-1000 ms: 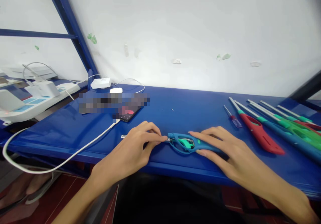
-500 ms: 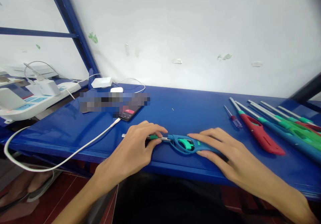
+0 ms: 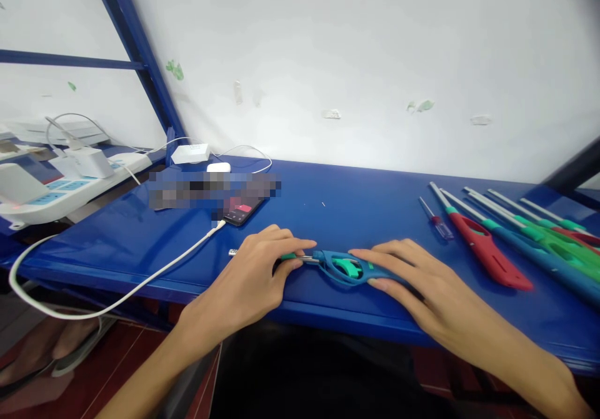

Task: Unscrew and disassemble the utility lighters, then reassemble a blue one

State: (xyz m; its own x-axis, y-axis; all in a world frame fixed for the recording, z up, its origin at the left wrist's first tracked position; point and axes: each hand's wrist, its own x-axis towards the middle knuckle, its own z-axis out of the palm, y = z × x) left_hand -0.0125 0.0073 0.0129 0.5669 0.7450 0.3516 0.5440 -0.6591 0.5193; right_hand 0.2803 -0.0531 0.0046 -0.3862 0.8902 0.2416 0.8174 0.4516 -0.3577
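Observation:
A blue gas lighter (image 3: 384,271) with a green trigger (image 3: 350,269) lies crosswise near the table's front edge. My right hand (image 3: 419,276) has its thumb and fingers closed around the lighter's handle. At the other end, my left hand (image 3: 255,270) pinches the lighter's metal nozzle tube (image 3: 233,252) at its green collar (image 3: 288,257). Thin metal parts (image 3: 309,259) show between that collar and the blue body. Most of the tube is hidden under my left hand; its slotted tip sticks out on the left.
On the right lie a small screwdriver (image 3: 440,226), a red lighter (image 3: 490,250) and several blue and green lighters (image 3: 550,242). A phone (image 3: 244,209) on a white cable (image 3: 154,279) lies at left-centre. A power strip (image 3: 70,187) stands far left. Someone's foot (image 3: 77,338) shows below.
My left index finger stretches slightly farther right over the tube, and the green collar shows a little more. Both hands otherwise keep their places. The phone's screen looks different.

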